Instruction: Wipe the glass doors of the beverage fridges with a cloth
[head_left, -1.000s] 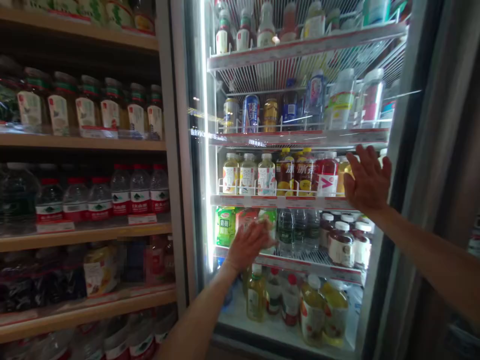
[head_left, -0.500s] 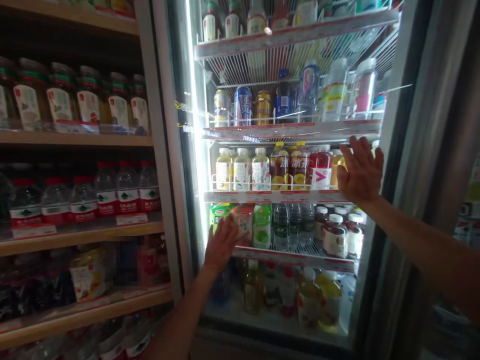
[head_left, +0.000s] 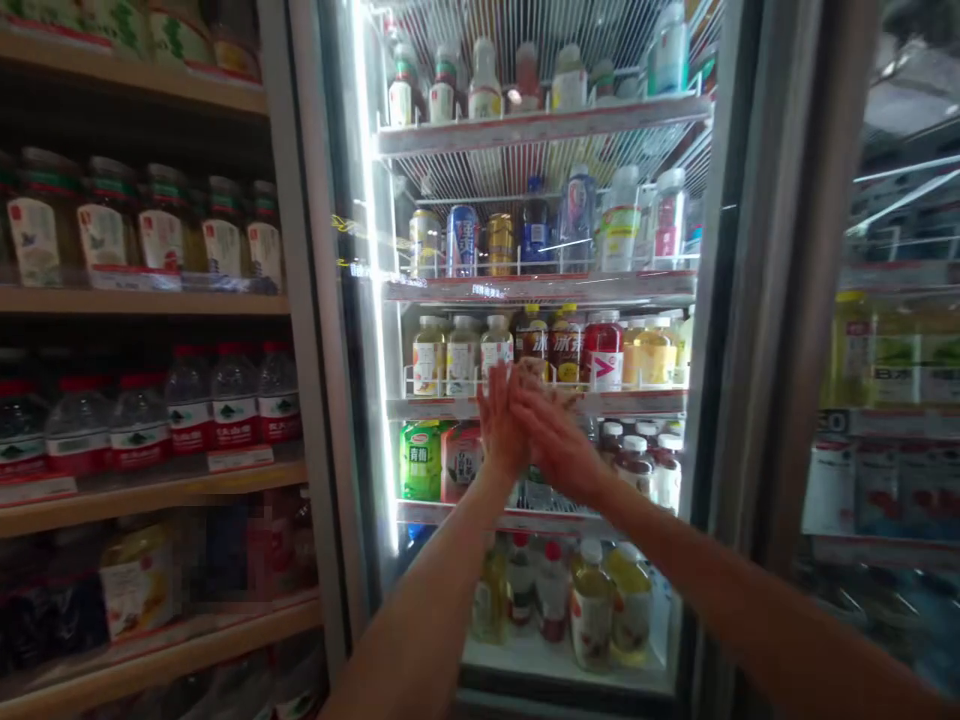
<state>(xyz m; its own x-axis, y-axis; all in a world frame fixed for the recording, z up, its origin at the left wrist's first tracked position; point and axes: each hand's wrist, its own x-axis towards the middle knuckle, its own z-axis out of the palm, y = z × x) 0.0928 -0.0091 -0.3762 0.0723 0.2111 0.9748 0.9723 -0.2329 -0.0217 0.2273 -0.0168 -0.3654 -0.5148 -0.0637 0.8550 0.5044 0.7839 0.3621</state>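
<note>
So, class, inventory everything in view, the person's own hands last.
Lit glass-fronted fridge: one, white inside, centre
Metal-framed drinks cabinet: one, grey, right edge
Wooden shelf boards: at least four, brown, left
Red-capped plastic bottles: at least six, clear, left
White-labelled bottles: at least five, dark, above those
Metal drink cans: three, pale, blue, gold, upper fridge
Yellow-capped bottles: at least two, brown, mid-fridge
Boxy package: one, green, fridge's left
Other bottles: many, mixed colours, too blurred to count
Bare left hand: one, centre
Bare right hand: one, centre
</note>
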